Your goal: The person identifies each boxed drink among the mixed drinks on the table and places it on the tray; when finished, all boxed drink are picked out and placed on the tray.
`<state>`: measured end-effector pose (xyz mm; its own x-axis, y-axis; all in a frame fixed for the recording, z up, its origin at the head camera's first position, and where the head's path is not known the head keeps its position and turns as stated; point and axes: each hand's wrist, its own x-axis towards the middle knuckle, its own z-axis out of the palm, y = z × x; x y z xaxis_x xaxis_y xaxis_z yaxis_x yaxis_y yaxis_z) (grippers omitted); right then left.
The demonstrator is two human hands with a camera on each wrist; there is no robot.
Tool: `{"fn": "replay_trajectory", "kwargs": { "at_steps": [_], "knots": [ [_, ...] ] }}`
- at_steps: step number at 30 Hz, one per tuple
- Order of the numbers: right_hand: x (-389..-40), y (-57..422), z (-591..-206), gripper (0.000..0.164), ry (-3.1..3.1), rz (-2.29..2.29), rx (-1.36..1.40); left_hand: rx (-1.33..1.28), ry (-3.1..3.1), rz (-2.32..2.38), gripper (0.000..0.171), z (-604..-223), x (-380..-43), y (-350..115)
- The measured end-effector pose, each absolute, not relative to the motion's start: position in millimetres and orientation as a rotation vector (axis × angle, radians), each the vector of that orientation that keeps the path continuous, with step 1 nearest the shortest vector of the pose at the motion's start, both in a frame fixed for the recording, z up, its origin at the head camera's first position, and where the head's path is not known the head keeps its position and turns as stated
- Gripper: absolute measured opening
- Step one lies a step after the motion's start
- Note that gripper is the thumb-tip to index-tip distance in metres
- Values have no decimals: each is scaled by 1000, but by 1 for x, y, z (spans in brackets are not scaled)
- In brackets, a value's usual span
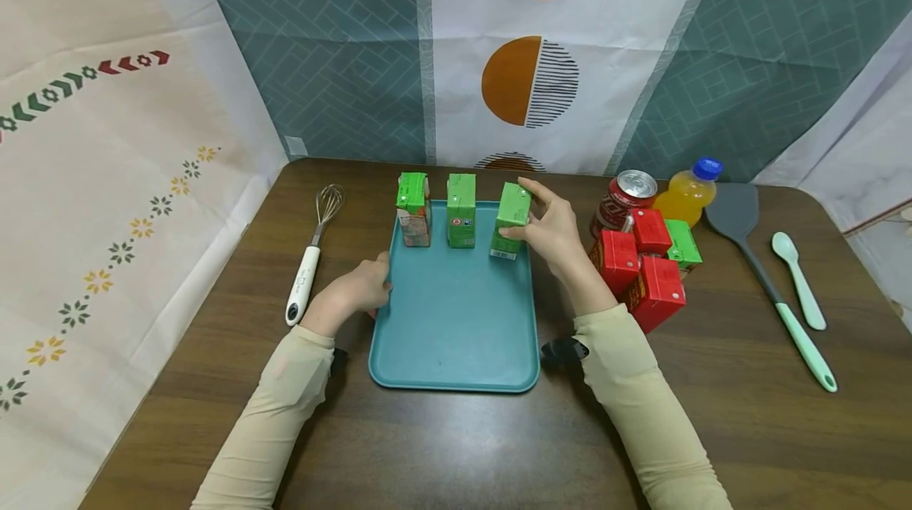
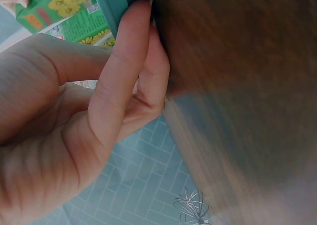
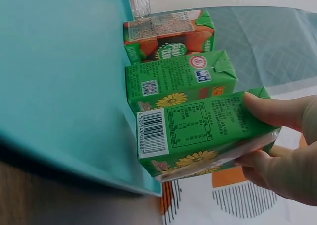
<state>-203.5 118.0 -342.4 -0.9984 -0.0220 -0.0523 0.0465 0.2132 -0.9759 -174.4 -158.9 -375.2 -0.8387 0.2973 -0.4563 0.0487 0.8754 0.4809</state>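
Note:
My right hand (image 1: 552,225) grips a green juice box (image 1: 511,221) between thumb and fingers, over the far right corner of the teal tray (image 1: 456,320). In the right wrist view this juice box (image 3: 203,133) is slightly tilted, its barcode end toward the tray. A second green juice box (image 1: 461,211) stands in the middle of the tray's far end. Left of it stands a green-topped juice box (image 1: 414,209) with a fruit picture. My left hand (image 1: 362,286) holds the tray's left rim, fingertips at its edge (image 2: 116,7) in the left wrist view.
Right of the tray stand several red juice boxes (image 1: 655,288), a green-topped box (image 1: 682,243), a soda can (image 1: 625,199) and an orange drink bottle (image 1: 687,192). Farther right lie a grey spatula (image 1: 765,276) and a pale green spoon (image 1: 798,280). A whisk (image 1: 306,276) lies on the left.

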Motion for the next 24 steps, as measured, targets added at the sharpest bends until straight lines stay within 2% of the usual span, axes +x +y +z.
{"fn": "replay_trajectory", "kwargs": {
  "at_steps": [9,16,24],
  "knots": [
    [-219,113,-349,86,2306,-1926,-42,273,2534,553,63,-373,-174,-158],
    [-226,115,-347,84,2450,-1651,-221,248,2515,591,64,-374,-173,-159],
    [-229,113,-343,79,2550,-1478,-213,240,2513,610,64,-374,-174,-159]
  ]
}}
